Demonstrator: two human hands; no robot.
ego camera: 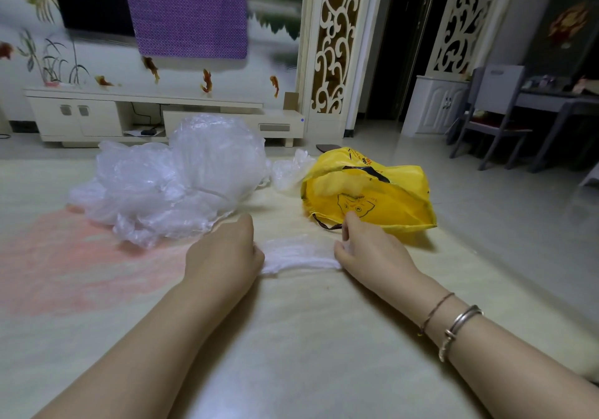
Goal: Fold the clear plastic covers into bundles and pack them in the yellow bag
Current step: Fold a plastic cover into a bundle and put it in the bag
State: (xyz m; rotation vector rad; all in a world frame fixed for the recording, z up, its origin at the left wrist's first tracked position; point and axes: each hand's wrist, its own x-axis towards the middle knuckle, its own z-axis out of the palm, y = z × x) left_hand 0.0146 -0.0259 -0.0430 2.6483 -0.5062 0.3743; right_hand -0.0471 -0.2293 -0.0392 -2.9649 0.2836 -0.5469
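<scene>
Stretching between 2 hands, a folded clear plastic cover [299, 254] lies on the table [291, 337]: left hand [223, 250] and right hand [369, 250] pinch its ends, just before the yellow bag [389, 198].

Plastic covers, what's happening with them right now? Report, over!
Left hand and right hand each grip an end of one folded clear cover. Loose cover pile waits behind. Yellow bag open, close by right hand. Nothing blocking.

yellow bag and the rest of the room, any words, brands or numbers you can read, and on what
Yellow bag: dark and red print along the top edge and above a cat-face drawing, too creased and blurred to read.
Nothing else in view carries readable text.
</scene>
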